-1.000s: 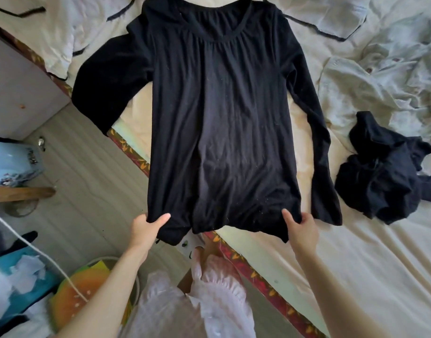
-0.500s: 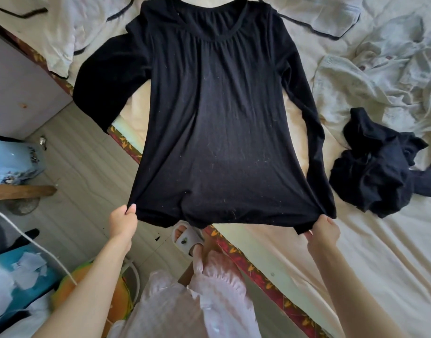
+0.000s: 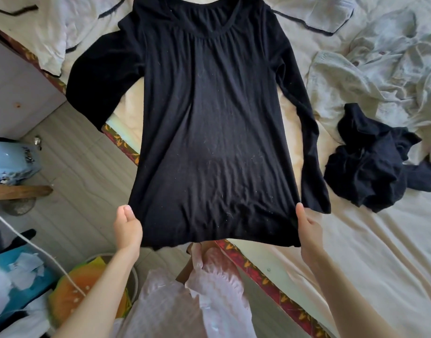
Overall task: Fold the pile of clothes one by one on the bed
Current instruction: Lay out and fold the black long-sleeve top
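Now both hands, left (image 3: 127,229) and right (image 3: 308,228), pinch the black top's (image 3: 209,123) hem corners, spread apart.

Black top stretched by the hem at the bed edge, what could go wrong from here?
1. The left sleeve hangs off the bed toward the floor; it may drag when the black long-sleeved top is folded.
2. The left hand and right hand hold only the hem corners, so the hem could slip.
3. The crumpled dark garment lies near the right sleeve and could get caught.

single head view, steeply downward (close) over the bed (image 3: 356,240) edge
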